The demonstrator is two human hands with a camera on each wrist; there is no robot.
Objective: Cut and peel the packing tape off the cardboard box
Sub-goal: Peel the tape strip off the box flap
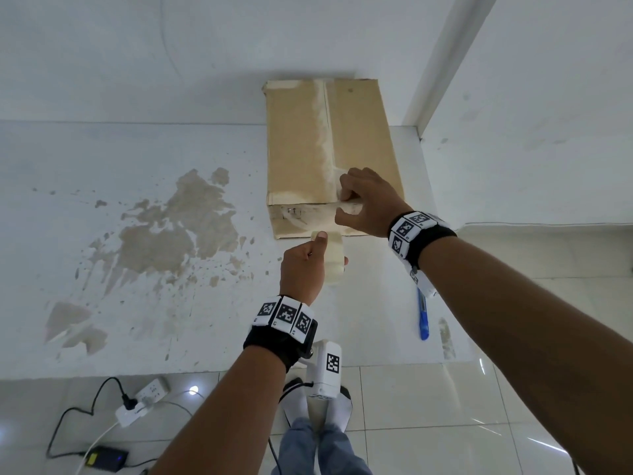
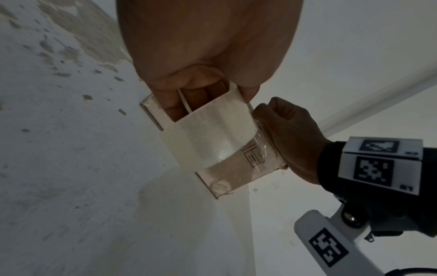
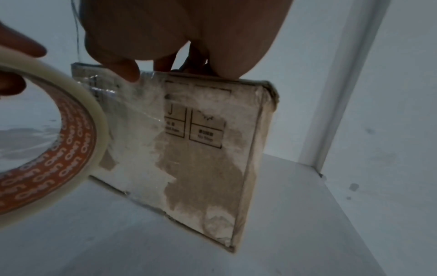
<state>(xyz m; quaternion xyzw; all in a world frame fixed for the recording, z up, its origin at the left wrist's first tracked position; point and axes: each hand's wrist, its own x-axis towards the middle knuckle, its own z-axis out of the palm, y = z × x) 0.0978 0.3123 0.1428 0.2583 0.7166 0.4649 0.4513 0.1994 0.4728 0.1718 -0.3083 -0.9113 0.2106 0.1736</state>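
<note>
A brown cardboard box [image 1: 298,142] lies flat on the white table, with a clear packing tape strip [image 1: 323,132] running along its top seam and down the near face [image 3: 132,112]. My right hand [image 1: 347,203] grips the box's near top edge, fingers curled on top and the thumb [image 3: 127,72] pressing on the taped front face. Just in front of the box, my left hand [image 1: 325,249] holds a roll of clear tape [image 1: 334,262] with an orange printed core [image 3: 71,149], fingers through its hole. A blue utility knife [image 1: 423,320] lies on the table under my right forearm.
Brown stains [image 1: 178,221] mark the table's left half. A white wall corner post [image 1: 445,63] rises right of the box. On the tiled floor below sit a power strip [image 1: 147,394], a black adapter [image 1: 106,457] and cables, beside my feet [image 1: 318,406].
</note>
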